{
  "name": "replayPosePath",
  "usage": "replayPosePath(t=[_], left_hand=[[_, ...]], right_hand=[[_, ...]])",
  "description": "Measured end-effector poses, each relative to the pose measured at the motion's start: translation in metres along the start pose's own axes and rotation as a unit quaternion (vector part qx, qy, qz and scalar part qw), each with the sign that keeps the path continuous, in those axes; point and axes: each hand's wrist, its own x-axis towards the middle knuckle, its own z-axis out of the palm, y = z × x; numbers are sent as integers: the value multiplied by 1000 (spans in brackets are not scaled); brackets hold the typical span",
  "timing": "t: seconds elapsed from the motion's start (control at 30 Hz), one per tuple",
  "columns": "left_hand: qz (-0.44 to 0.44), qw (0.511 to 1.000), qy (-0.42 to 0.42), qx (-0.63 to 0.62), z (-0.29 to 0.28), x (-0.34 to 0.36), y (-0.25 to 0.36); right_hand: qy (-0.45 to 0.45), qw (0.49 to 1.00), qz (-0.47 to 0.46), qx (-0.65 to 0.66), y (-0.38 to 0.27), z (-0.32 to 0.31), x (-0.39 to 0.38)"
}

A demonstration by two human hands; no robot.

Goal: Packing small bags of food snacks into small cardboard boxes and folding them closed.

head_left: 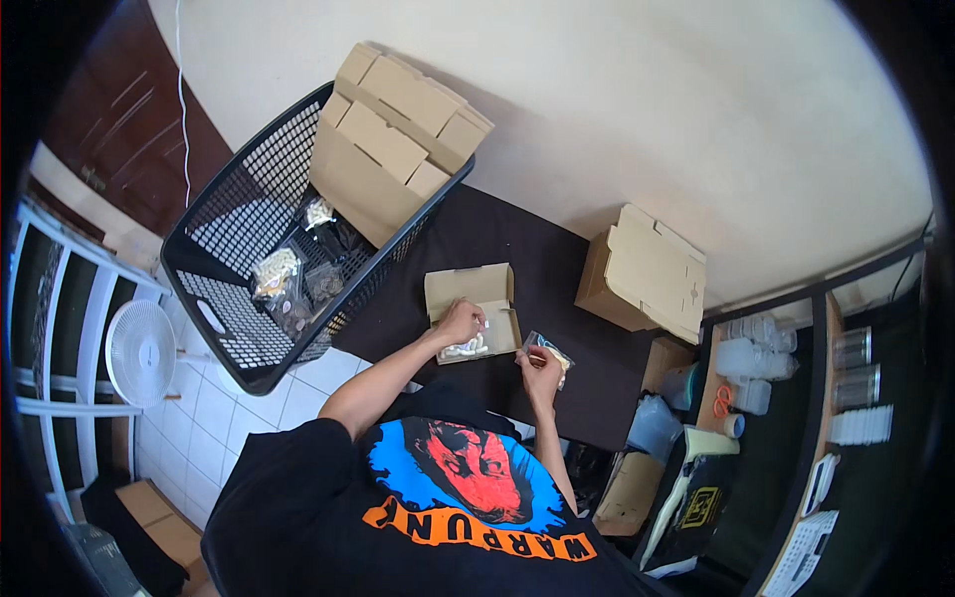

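My left hand [463,323] reaches into an open, shallow cardboard box [502,318] on the dark tabletop [477,224], fingers pinched on something small and pale. Several small white cylindrical pieces [468,348] lie in the box beneath it; its lid stands up at the back. Right of the box, my right hand [540,366] grips a small clear plastic bag [533,340] with pale pieces inside, close to the table's front part.
A black mesh basket [199,259] at the left holds flattened cardboard [393,129] and bagged pieces [279,269]. Cardboard boxes [637,269] stand at the back right. Right are shelves with containers [746,353] and orange scissors [723,400]; a white fan [139,353] stands left.
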Motion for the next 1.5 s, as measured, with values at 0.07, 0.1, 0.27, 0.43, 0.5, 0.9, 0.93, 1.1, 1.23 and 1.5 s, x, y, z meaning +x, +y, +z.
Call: replayPosePath(t=[0.07, 0.1, 0.27, 0.43, 0.5, 0.9, 0.93, 1.1, 1.23, 1.5], left_hand=[[97, 993, 57, 44, -8, -8, 3], [88, 990, 46, -102, -16, -13, 0], [83, 929, -9, -361, -57, -47, 45], [106, 854, -12, -510, -52, -70, 64], [117, 883, 43, -453, -44, -73, 65], [38, 931, 10, -362, -54, -110, 68], [15, 950, 24, -312, -53, -112, 67], [-9, 971, 83, -225, -45, -110, 60], [-6, 905, 16, -425, -50, -118, 74], [-43, 910, 34, -412, -45, -121, 39]], right_hand=[[19, 984, -50, 167, 3, 15, 4], [19, 983, -46, 174, -8, 22, 1], [-145, 930, -22, 337, -45, 22, 3], [-150, 967, -114, 170, -90, 16, -12], [-106, 975, -141, 131, -94, 14, -9], [-228, 938, -96, 242, -122, 0, -21], [-259, 915, -73, 301, -121, 0, -25], [-179, 936, 27, 302, -103, 9, -32], [-193, 914, 49, 354, -93, 5, -31], [-108, 968, -14, 224, -34, -6, -1]])
